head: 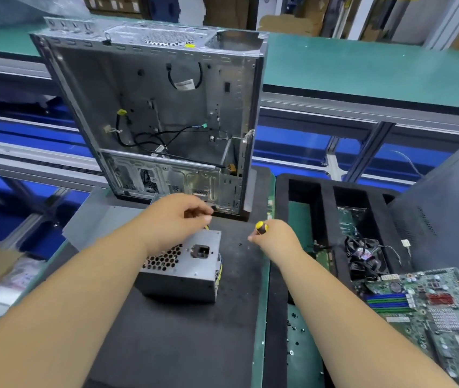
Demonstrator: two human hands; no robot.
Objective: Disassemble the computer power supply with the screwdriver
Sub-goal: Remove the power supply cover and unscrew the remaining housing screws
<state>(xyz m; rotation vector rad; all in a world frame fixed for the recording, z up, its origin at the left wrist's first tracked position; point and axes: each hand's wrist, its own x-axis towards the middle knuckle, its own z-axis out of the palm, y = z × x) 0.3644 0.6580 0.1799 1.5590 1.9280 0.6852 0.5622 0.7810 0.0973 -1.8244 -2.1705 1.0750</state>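
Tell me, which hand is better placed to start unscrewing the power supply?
Probably the right hand: it already grips the screwdriver. The left hand is over the power supply, better for steadying.

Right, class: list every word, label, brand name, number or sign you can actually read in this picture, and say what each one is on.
None can be read.
White tag on the cable in the computer case: print blurred.
Yellow sticker on the case top: too small.
Fan hub label: blurred.
Motherboard markings: too small.
Power supply: no label visible.
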